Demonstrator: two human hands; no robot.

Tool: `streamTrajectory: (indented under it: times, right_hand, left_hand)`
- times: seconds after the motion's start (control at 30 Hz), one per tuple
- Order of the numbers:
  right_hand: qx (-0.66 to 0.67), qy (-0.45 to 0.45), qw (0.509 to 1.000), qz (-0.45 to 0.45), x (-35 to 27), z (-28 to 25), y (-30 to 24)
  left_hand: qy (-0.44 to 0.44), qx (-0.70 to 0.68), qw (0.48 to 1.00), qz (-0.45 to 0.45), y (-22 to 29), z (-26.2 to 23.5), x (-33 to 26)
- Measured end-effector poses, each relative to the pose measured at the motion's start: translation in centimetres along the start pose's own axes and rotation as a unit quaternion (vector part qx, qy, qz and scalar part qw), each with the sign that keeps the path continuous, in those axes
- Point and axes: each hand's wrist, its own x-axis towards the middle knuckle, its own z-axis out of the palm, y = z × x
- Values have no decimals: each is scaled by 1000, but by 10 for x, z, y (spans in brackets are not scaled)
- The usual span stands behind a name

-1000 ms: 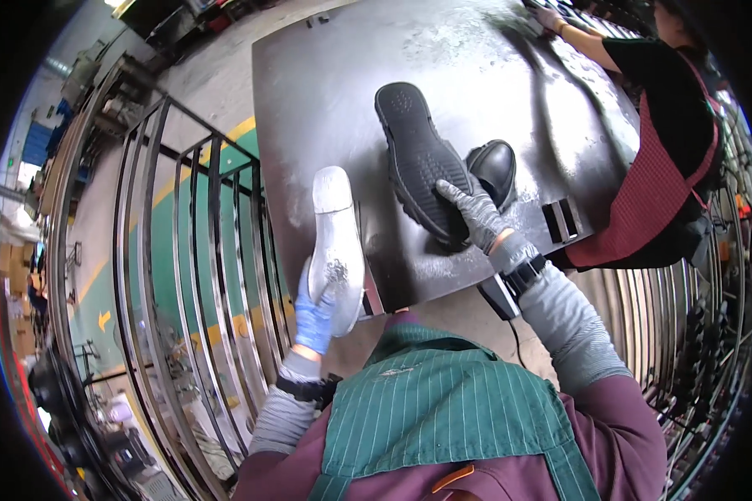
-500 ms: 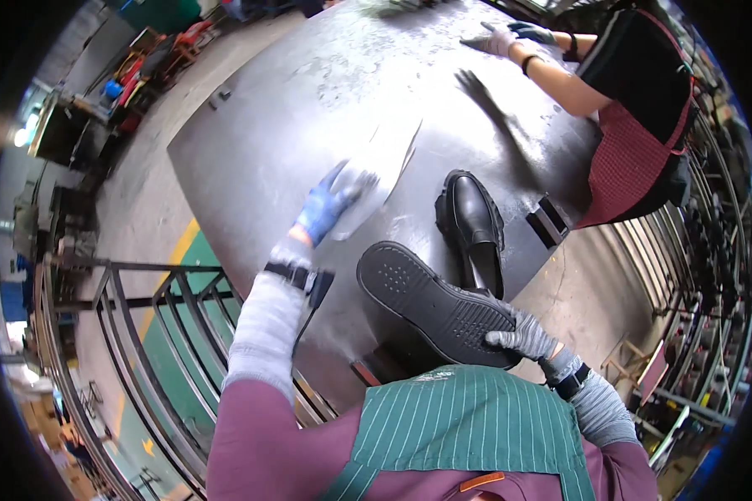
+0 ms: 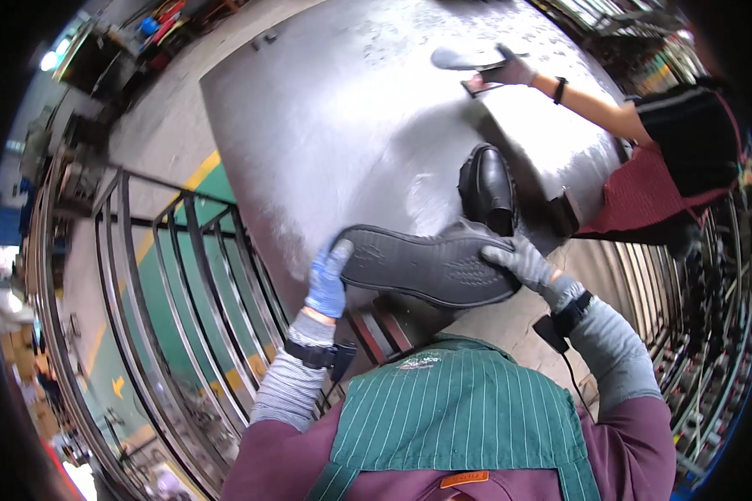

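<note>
Between my two hands is a black shoe (image 3: 426, 269), turned so its textured sole faces me. My left hand (image 3: 329, 277), in a blue glove, is closed around one end of it. In a grey glove, my right hand (image 3: 522, 263) grips the other end, thumb on the sole. The shoe's upper is mostly hidden behind the sole. Just beyond it, a second black shoe, a loafer (image 3: 487, 188), rests on the metal table (image 3: 309, 150), its toe pointing away from me.
At the far right a person in a red apron (image 3: 635, 188) holds a dark flat piece over the table with a gloved hand (image 3: 510, 70). A black metal rack (image 3: 188, 250) stands at my left. More racks (image 3: 685, 401) line the right side.
My left hand has come back from a pale, blurred spot on the table and taken hold of the shoe. The shoe is raised and turned more level. The other person's hand now holds a dark piece.
</note>
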Motion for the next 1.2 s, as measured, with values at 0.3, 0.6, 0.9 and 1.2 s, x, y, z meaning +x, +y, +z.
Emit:
streamTrajectory:
  times: [0.3, 0.6, 0.9, 1.2]
  right_hand:
    - [162, -295, 941, -19, -17, 171, 5]
    - [15, -396, 918, -3, -49, 145, 23]
    - [77, -54, 971, -221, 85, 202, -38]
    - [176, -222, 947, -149, 74, 208, -49]
  left_hand:
    - [149, 118, 981, 31, 48, -87, -4]
    - [108, 235, 966, 3, 30, -32, -45]
    - [-3, 251, 965, 73, 6, -43, -40]
    - [-113, 10, 993, 35, 8, -41, -62]
